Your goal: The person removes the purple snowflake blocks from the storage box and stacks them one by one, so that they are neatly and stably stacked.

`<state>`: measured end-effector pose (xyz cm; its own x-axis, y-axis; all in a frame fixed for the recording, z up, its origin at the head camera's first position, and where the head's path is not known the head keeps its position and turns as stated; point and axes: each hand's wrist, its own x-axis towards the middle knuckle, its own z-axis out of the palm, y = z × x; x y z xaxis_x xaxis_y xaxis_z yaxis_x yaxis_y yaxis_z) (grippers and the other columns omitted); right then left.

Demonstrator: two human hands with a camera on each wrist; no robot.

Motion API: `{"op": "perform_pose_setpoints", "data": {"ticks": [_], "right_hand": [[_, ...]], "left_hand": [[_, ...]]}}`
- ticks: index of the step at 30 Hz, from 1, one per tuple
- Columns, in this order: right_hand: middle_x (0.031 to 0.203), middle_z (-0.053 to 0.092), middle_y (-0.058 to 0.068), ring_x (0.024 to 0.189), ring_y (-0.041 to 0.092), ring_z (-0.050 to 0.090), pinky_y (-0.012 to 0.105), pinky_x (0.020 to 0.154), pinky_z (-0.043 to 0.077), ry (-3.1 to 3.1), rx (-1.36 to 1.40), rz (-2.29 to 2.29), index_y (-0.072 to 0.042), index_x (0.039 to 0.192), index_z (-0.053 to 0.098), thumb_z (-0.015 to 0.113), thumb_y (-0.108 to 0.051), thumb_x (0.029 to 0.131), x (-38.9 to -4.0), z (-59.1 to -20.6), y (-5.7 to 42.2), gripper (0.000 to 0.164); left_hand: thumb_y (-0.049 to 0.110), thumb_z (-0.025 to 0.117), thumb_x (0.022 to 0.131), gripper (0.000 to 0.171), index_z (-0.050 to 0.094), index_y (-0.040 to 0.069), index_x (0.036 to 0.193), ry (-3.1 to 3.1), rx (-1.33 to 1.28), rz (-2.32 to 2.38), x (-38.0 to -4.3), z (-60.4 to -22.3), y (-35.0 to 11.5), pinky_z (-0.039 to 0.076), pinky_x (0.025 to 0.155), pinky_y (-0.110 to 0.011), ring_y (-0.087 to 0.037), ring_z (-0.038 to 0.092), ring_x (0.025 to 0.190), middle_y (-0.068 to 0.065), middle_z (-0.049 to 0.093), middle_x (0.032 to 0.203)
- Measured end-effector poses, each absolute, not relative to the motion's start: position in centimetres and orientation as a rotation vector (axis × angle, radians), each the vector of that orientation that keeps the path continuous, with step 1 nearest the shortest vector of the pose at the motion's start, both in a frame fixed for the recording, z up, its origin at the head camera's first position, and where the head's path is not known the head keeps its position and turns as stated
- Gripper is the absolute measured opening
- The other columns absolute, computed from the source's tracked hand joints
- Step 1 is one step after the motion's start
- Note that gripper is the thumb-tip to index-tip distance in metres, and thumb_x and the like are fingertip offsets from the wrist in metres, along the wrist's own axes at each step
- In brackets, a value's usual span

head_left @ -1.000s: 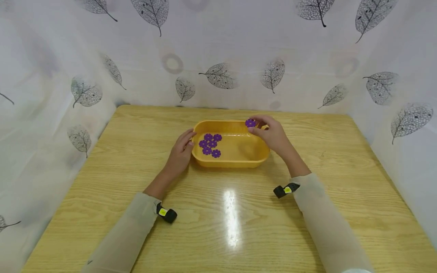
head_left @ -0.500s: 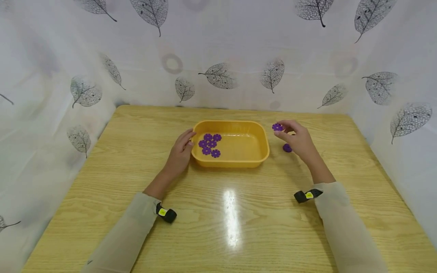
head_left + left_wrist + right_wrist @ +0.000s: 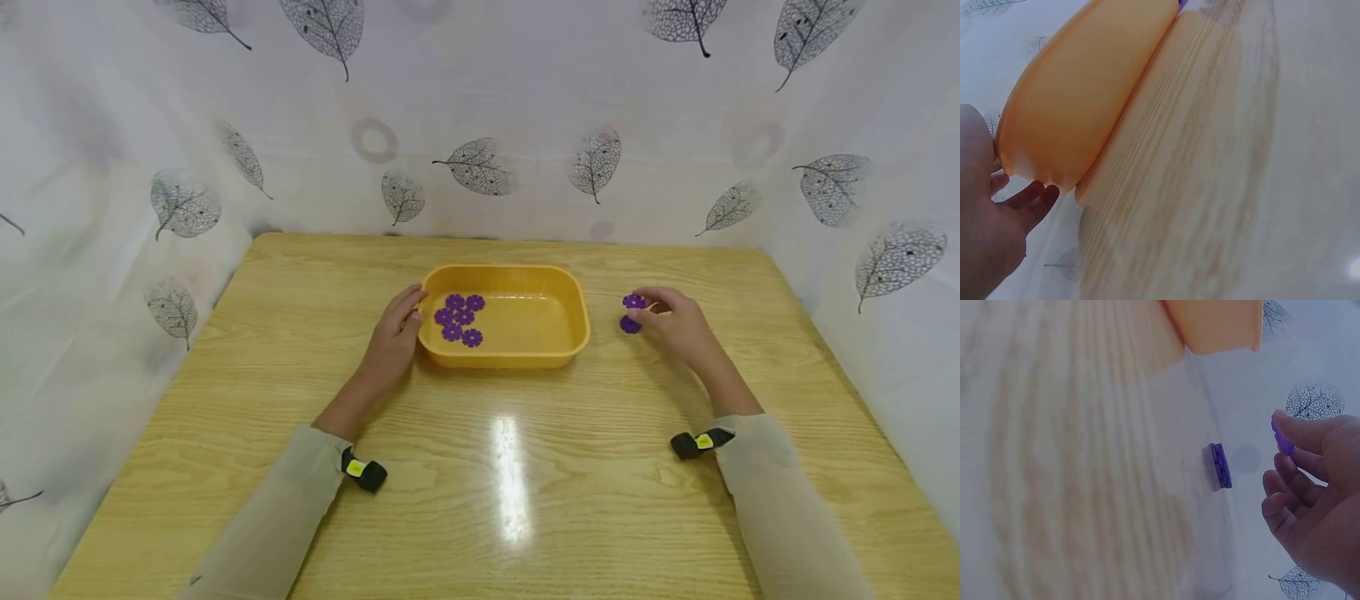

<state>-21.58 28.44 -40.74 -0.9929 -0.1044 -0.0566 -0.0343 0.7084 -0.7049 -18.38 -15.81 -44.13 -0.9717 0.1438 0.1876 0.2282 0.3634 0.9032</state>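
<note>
Head view showed a yellow tray (image 3: 502, 361) on the wooden bench (image 3: 420, 517), with six purple discs (image 3: 452, 317) visible in a loose cluster on its floor, toward the left end. The right hand (image 3: 675, 325) was off the tray's right side; its grip was narrow, thumb and finger pinching one purple flower-shaped disc (image 3: 633, 301) by the edge. Close by, a small stack (image 3: 1221, 465) of like discs rested on the bench, and the right wrist view showed the pinched piece clear of it, not touching, and tilted. The left hand (image 3: 392, 333) rested at the tray's left end, its grip wide, with relaxed fingers against the outside of the wall. The step in hand was judged to be the setting of the pinched disc on the stack. On that reading, the next move called for bringing the disc over the stack, levelling it and lowering it before the grip was eased. Misalignment was noted as the likely fault, since a piece set off-centre could slide or nudge those below. Exact layer count could not be confirmed.
</note>
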Motion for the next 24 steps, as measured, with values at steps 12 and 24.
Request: {"op": "perform_pose_setpoints", "data": {"ticks": [12, 24], "right_hand": [[0.123, 0.057, 0.017, 0.108, 0.028, 0.053, 0.024, 0.076, 0.047, 2.774, -0.092, -1.096, -0.006, 0.144, 0.052, 0.061, -0.041, 0.100, -22.1, -41.9, 29.7, 0.057], [0.126, 0.055, 0.018, 0.112, 0.032, 0.052, 0.031, 0.080, 0.046, 2.726, -0.101, -1.061, -0.006, 0.144, 0.051, 0.060, -0.041, 0.100, -22.4, -42.2, 29.9, 0.057]], "left_hand": [[0.012, 0.036, 0.109, 0.044, 0.044, 0.002, 0.150, -2.514, -0.361, -1.672, -18.4, -44.4, -15.8, 0.024, 0.126, -0.042, -0.027, 0.027, 0.153, -0.011, 0.033, 0.162], [0.012, 0.034, 0.110, 0.045, 0.040, 0.001, 0.152, -2.531, -0.335, -1.720, -18.3, -44.1, -15.7, 0.022, 0.127, -0.045, -0.029, 0.022, 0.154, -0.014, 0.028, 0.164]]}}
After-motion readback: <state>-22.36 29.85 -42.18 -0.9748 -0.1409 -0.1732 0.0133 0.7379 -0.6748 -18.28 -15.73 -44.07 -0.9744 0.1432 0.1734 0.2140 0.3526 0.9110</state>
